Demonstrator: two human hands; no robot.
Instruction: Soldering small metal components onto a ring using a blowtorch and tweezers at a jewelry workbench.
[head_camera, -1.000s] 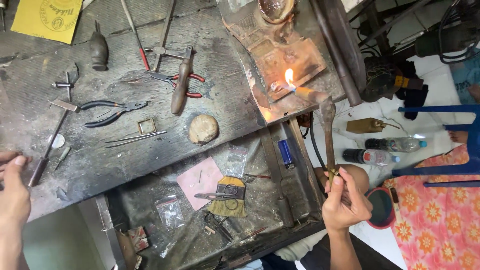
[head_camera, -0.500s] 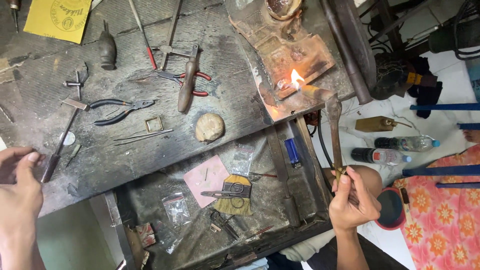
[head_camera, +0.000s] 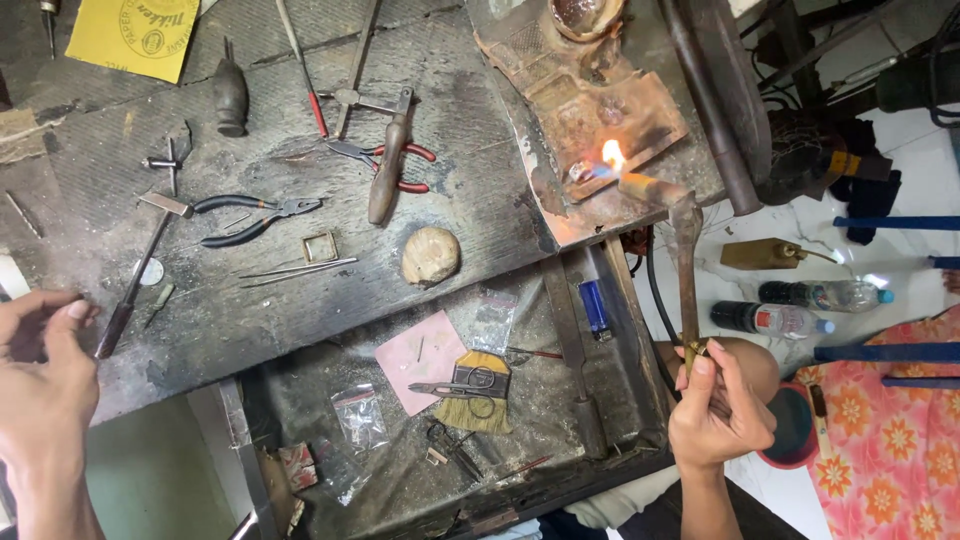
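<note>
Your right hand (head_camera: 722, 405) is gripping the torch (head_camera: 685, 270), flaming at 12 o'clock onto the brick (head_camera: 590, 110). Your left hand (head_camera: 45, 375) is pinching the small hammer (head_camera: 140, 270); pliers (head_camera: 255, 215) are lying at its 2 o'clock on the desk (head_camera: 250, 310).

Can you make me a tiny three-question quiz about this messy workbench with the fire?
1. True or false: the right hand holds the long rusty metal torch whose flame burns on the scorched brown block.
2. Which lies in the open drawer? A) blue lighter B) black-handled pliers C) yellow sandpaper sheet
3. Fill in: the left hand is near the end of the thin dark-handled small ______.

Key: 1 true; 2 A; 3 hammer.
</note>
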